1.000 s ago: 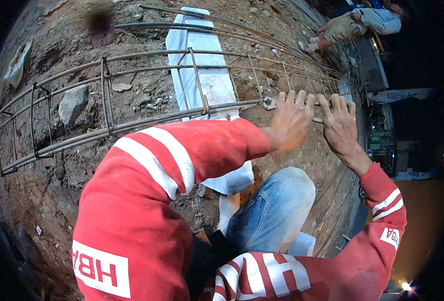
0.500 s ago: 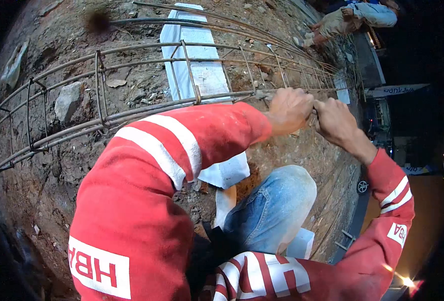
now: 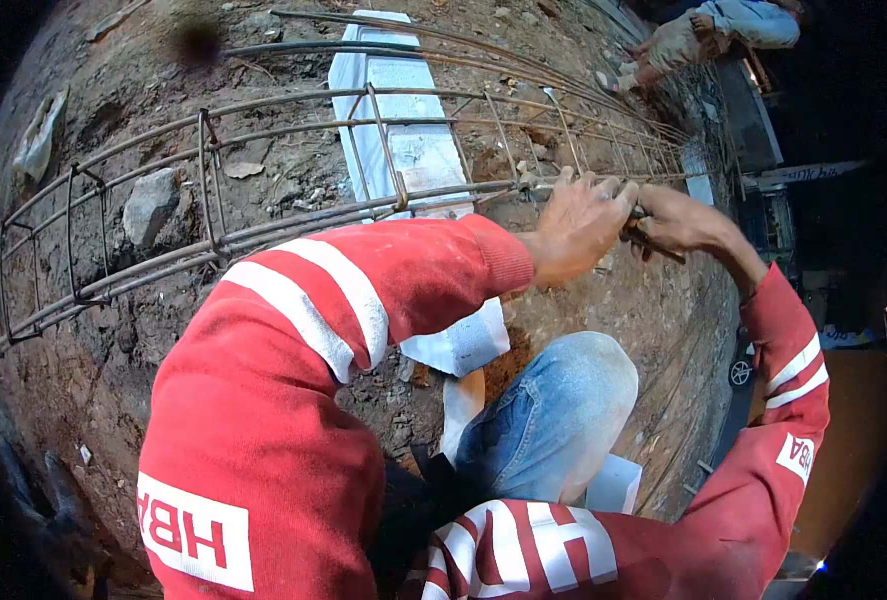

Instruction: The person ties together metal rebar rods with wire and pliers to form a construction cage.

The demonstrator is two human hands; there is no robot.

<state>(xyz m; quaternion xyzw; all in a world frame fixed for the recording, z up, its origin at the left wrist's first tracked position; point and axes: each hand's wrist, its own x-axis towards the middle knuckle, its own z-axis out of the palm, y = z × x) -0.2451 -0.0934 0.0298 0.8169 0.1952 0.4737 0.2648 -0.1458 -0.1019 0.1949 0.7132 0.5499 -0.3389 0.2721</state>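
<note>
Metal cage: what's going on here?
A person in red sleeves is working at the metal cage. The left hand and right hand are close together by its near bars, both curled; what they grip is mostly hidden. A white slab lies under the cage. Another person is off at the upper right.

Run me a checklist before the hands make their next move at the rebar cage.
1. Both hands near the rebar cage: ok, close together at its near side.
2. Left hand grip: cannot tell, its fingers hide what they hold.
3. Clear view inside the right hand: not ok, curled fingers cover it.
4. Bent knee clear of the bars: ok, visibly apart.
5. Other person clear of the hands: ok, off at upper right.
</note>
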